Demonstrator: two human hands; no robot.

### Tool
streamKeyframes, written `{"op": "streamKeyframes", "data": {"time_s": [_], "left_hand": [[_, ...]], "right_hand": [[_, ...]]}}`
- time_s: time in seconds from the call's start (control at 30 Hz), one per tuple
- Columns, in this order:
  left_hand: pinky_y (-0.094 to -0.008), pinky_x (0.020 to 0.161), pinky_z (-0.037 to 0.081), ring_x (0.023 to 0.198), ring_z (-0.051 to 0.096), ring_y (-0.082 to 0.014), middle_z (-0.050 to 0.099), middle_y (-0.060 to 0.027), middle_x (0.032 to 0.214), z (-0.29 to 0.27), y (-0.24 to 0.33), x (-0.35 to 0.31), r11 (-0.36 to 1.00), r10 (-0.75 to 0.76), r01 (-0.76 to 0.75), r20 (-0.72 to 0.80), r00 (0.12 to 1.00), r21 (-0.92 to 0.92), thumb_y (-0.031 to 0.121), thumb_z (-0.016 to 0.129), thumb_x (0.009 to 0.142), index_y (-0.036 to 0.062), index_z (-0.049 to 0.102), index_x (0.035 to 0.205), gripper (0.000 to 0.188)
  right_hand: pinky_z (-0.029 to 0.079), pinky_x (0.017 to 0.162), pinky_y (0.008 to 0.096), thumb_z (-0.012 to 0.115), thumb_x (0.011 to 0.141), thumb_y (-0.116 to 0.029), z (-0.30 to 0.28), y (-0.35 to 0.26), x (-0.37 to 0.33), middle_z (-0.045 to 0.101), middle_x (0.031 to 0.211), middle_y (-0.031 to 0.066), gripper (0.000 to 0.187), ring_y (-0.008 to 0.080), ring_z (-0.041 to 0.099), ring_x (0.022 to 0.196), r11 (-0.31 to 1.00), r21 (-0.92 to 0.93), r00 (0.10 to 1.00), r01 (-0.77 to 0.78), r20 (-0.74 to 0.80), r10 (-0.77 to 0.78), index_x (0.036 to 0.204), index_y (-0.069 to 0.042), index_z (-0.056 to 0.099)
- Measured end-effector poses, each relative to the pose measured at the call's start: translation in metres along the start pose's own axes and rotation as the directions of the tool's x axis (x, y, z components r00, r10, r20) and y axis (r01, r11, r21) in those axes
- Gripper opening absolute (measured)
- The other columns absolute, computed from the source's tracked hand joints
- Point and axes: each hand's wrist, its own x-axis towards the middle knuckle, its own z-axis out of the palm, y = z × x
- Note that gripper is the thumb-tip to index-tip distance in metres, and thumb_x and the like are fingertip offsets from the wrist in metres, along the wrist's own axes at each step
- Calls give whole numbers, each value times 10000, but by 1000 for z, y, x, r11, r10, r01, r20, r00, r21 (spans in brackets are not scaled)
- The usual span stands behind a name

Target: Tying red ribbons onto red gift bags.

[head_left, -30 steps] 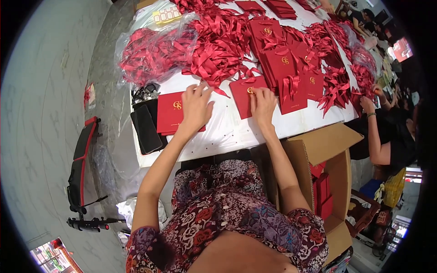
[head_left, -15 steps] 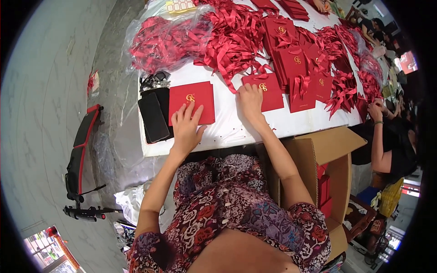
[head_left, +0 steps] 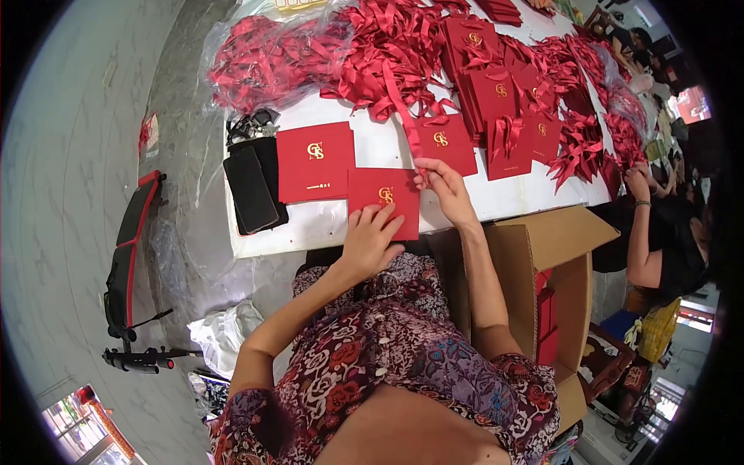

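Observation:
My left hand (head_left: 370, 240) lies with its fingers stretched over the lower left of a flat red paper bag (head_left: 404, 208) with a gold emblem. This bag rests near the table's front edge and touches the corner of a stack of red bags (head_left: 298, 167). Just above its upper right corner, my right hand (head_left: 448, 190) pinches the end of a red satin ribbon (head_left: 405, 124), which stretches up toward a large ribbon heap (head_left: 391, 74). Another red bag (head_left: 449, 151) with a ribbon at its top lies beyond my right hand.
A black phone (head_left: 254, 190) lies at the white table's (head_left: 310, 240) left corner, near some keys (head_left: 252, 128). More bags with ribbons (head_left: 496, 97) are piled to the right. An open cardboard box (head_left: 554, 232) stands by the front edge. Another person's arm (head_left: 639, 232) is at far right.
My left hand has brought one bag from the left stack rightward and nearer to me. My right hand has come back toward me, drawing a ribbon out from the heap.

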Motion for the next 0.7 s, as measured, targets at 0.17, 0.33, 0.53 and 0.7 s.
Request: {"op": "streamKeyframes", "data": {"time_s": [0.17, 0.33, 0.53, 0.7], "left_hand": [[-476, 994, 370, 1164, 496, -331, 551, -144, 1323, -11, -24, 33, 995, -39, 53, -169, 985, 79, 315, 766, 778, 67, 608, 1270, 573], [-483, 1007, 354, 1174, 476, -316, 555, -132, 1290, -9, -47, 60, 972, 15, 22, -155, 988, 234, 386, 807, 727, 36, 577, 1295, 705], [-457, 997, 359, 1128, 485, -298, 568, -103, 1162, -10, -44, 68, 983, -54, 52, 7, 999, 178, 402, 844, 666, 54, 598, 1247, 721], [-437, 959, 373, 1100, 485, -282, 568, -87, 1136, -7, -36, 68, 987, -85, 83, 6, 996, 136, 342, 867, 640, 68, 602, 1226, 700]], "right_hand": [[473, 854, 246, 574, 980, -34, -8, -26, -30, 615, 971, 31, 186, 118, 605, 906, 971, -239, 998, -20, -65, 5, 1106, 13, 703], [470, 821, 282, 536, 987, -46, 4, -52, -43, 603, 920, 37, 162, 145, 583, 830, 757, -550, 891, 354, -48, -451, 1005, 15, 685], [469, 727, 294, 473, 998, -108, 1, -61, -56, 581, 785, 70, 200, 138, 569, 764, 972, -213, 992, 99, -52, -112, 867, 9, 570], [488, 661, 411, 509, 994, -198, 17, -28, -32, 618, 769, 159, 213, 300, 629, 704, 710, -701, 998, 68, 52, -44, 937, -4, 574]]}}
